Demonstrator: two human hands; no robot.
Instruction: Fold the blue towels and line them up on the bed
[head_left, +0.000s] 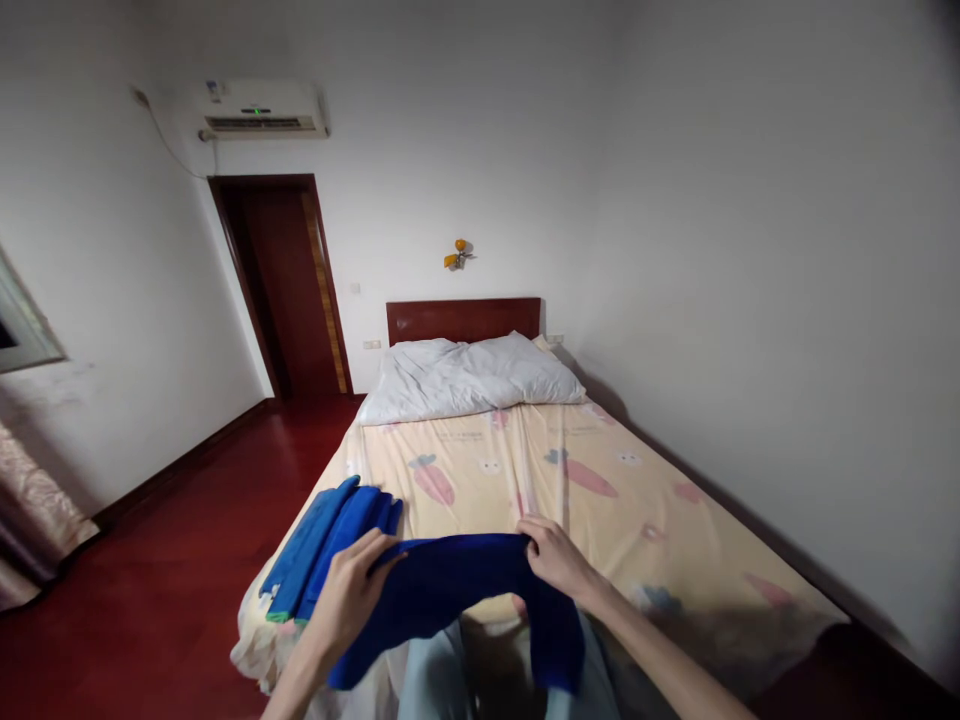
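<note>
A dark blue cloth (457, 575) is stretched between my two hands, above my knees at the near edge of the bed. My left hand (356, 590) grips its upper left part, fingers closed on it. At its upper right, my right hand (555, 560) pinches the cloth, and one end hangs down below. Folded blue cloths (311, 550) lie side by side on the bed's left part, the leftmost with a green edge, just beyond my left hand.
The bed's patterned sheet (465, 470) reaches back to a crumpled pale grey quilt (465, 375) by the dark red headboard (465, 320). A door (289, 290) stands at the back left, past the red floor (172, 560). A curtain (34, 520) hangs at far left.
</note>
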